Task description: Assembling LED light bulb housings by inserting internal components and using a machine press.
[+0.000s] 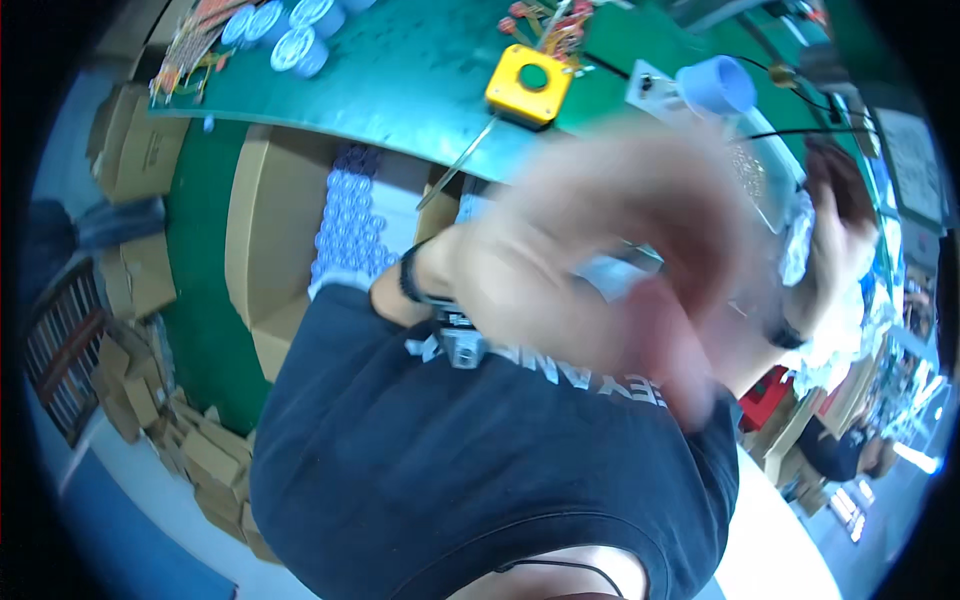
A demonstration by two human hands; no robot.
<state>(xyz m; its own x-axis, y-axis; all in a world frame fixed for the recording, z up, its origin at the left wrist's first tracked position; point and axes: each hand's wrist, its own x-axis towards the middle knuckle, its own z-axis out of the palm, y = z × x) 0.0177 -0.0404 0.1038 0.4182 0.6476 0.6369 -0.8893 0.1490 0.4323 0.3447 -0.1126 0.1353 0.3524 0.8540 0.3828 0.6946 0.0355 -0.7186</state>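
Note:
My left hand (610, 240) is raised close in front of me and smeared by motion. Its thumb and fingers curve around a gap, and whether anything is in them cannot be made out. A dark band with a small device circles that wrist. Farther right, my right hand (840, 240) reaches over the bench side with its fingers stretched away into shadow; no held thing shows. Crumpled clear plastic (797, 240) lies beside it. Beyond my left hand stand a yellow button box (530, 84) with a green button and a light-blue cup (717, 86) at a small fixture.
Several lidded blue-white tubs (300, 50) and wire bundles (190, 60) sit on the green bench (400, 80). Below its edge, an open carton (262, 230) holds rows of clear bluish parts (352, 225). A metal rod (457, 163) sticks out past the edge. Flattened cardboard (215, 465) lies at left.

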